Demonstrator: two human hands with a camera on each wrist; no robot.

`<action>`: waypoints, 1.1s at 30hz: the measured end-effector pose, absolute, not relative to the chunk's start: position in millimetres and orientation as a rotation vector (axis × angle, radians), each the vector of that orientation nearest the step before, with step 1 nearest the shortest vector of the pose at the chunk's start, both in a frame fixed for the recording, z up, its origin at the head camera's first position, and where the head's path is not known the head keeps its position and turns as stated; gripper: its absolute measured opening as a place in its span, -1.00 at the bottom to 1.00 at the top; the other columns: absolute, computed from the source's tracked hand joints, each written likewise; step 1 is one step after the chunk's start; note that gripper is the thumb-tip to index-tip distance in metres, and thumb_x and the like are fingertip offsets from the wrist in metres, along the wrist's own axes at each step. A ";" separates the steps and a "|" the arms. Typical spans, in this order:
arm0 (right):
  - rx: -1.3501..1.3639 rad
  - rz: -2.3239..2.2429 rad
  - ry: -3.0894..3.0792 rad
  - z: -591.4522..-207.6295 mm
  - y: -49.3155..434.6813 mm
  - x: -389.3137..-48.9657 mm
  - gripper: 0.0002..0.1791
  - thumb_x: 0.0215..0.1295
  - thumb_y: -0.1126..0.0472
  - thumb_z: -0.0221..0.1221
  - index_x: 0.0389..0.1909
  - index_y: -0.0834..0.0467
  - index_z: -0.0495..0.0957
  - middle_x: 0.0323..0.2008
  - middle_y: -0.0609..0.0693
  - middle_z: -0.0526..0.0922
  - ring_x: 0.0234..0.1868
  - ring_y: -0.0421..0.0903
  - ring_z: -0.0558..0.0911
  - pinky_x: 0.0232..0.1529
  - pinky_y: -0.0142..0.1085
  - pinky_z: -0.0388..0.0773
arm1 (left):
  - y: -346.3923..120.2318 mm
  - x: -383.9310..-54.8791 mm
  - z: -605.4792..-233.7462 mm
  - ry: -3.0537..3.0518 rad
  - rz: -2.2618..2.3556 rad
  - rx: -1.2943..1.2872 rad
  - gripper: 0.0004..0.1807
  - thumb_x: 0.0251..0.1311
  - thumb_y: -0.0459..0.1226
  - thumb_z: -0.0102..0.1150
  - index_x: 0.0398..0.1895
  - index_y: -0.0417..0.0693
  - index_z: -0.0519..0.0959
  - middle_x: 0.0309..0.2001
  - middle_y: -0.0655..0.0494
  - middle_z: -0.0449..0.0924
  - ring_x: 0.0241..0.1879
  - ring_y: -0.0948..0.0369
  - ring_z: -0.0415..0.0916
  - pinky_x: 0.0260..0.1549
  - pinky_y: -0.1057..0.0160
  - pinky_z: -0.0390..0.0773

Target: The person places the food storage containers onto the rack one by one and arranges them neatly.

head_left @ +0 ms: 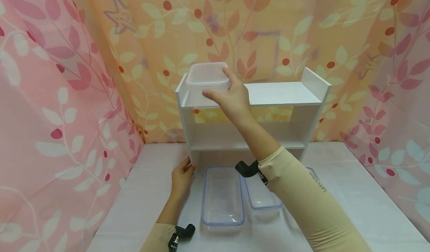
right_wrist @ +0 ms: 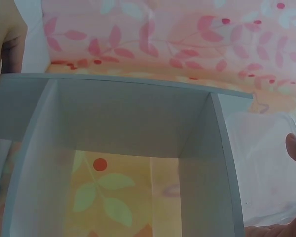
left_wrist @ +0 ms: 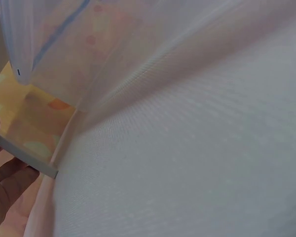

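At upper centre, the right hand (head_left: 235,97) grips the translucent box (head_left: 207,74) between thumb and fingers at the top left of the white shelf (head_left: 280,93), while lower, left of centre, the left hand (head_left: 182,177) pinches its side panel (head_left: 186,127), perhaps for steadiness.

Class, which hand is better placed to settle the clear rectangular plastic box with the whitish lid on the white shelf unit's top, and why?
Right, probably: the right hand grips the clear box at the top left of the shelf unit. The left hand is low, holding the unit's side panel.
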State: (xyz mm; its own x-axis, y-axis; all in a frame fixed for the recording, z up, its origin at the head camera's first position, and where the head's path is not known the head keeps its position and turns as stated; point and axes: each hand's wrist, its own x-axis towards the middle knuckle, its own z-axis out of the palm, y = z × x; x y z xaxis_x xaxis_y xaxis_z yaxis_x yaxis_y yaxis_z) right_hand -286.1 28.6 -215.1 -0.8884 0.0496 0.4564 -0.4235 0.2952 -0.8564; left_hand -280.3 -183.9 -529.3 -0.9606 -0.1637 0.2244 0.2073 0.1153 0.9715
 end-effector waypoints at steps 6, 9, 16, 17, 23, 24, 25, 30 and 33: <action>0.308 1.546 -2.231 -213.9 25.1 -285.0 0.04 0.02 -0.05 0.57 0.54 -0.06 0.28 0.42 -0.07 0.46 0.29 -0.10 0.51 0.28 -0.18 0.49 | -184.5 -280.0 -528.7 -2.142 -1.905 -0.030 -0.47 0.39 -0.30 0.27 0.41 -0.10 0.49 0.32 -0.06 0.56 0.20 0.02 0.60 -0.03 0.22 0.70; 0.303 1.524 -2.249 -213.0 23.8 -284.4 0.05 0.03 -0.06 0.57 0.55 -0.07 0.26 0.44 -0.09 0.44 0.33 -0.11 0.48 0.31 -0.17 0.46 | -185.1 -279.8 -528.4 -2.142 -1.907 -0.032 -0.47 0.38 -0.30 0.28 0.41 -0.08 0.49 0.31 -0.05 0.57 0.21 0.03 0.60 -0.01 0.13 0.71; 0.284 1.523 -2.273 -211.3 23.8 -282.2 0.09 0.05 -0.07 0.56 0.58 -0.09 0.20 0.47 -0.10 0.40 0.37 -0.11 0.45 0.34 -0.16 0.43 | -185.2 -281.0 -530.2 -2.127 -1.940 -0.054 -0.46 0.38 -0.29 0.29 0.41 -0.10 0.49 0.33 -0.06 0.55 0.22 0.00 0.59 0.08 -0.05 0.66; 0.284 1.525 -2.271 -211.4 23.9 -282.2 0.09 0.05 -0.06 0.56 0.58 -0.08 0.19 0.46 -0.09 0.41 0.35 -0.10 0.46 0.33 -0.15 0.44 | -185.2 -281.2 -530.6 -2.124 -1.948 -0.055 -0.46 0.38 -0.29 0.29 0.41 -0.10 0.48 0.34 -0.07 0.54 0.22 -0.01 0.58 0.09 -0.07 0.65; 0.294 1.539 -2.273 -212.0 25.9 -280.9 0.09 0.06 -0.06 0.55 0.58 -0.06 0.18 0.46 -0.06 0.41 0.34 -0.09 0.47 0.32 -0.15 0.45 | -184.5 -281.9 -532.1 -2.119 -1.954 -0.041 -0.46 0.38 -0.29 0.29 0.41 -0.10 0.48 0.35 -0.08 0.53 0.23 -0.02 0.58 0.07 -0.11 0.65; 0.297 1.546 -2.274 -212.1 26.6 -280.4 0.09 0.06 -0.06 0.55 0.58 -0.07 0.18 0.46 -0.06 0.39 0.35 -0.09 0.46 0.33 -0.15 0.45 | -184.2 -281.9 -532.2 -2.118 -1.947 -0.040 -0.46 0.38 -0.30 0.29 0.41 -0.10 0.48 0.35 -0.09 0.53 0.22 -0.02 0.59 0.06 -0.10 0.65; 0.299 1.550 -2.276 -212.2 27.4 -280.1 0.09 0.06 -0.07 0.55 0.58 -0.07 0.18 0.47 -0.07 0.39 0.36 -0.10 0.45 0.34 -0.15 0.44 | -184.1 -281.8 -532.3 -2.119 -1.940 -0.044 -0.46 0.38 -0.30 0.29 0.41 -0.11 0.48 0.35 -0.10 0.53 0.22 -0.03 0.59 0.06 -0.09 0.66; 0.332 1.555 -2.272 -213.0 32.4 -277.0 0.08 0.06 -0.07 0.55 0.58 -0.07 0.19 0.49 -0.07 0.35 0.43 -0.09 0.39 0.39 -0.14 0.40 | -184.4 -282.0 -532.9 -2.122 -1.914 -0.064 -0.47 0.37 -0.31 0.29 0.40 -0.10 0.49 0.34 -0.13 0.53 0.22 -0.06 0.59 0.04 -0.02 0.68; 0.363 1.544 -2.264 -214.0 35.9 -275.0 0.08 0.06 -0.08 0.55 0.58 -0.06 0.19 0.50 -0.09 0.33 0.47 -0.12 0.35 0.43 -0.16 0.36 | -184.9 -282.7 -533.3 -2.135 -1.897 -0.063 -0.48 0.38 -0.31 0.28 0.39 -0.11 0.50 0.34 -0.13 0.53 0.22 -0.06 0.59 0.05 -0.01 0.67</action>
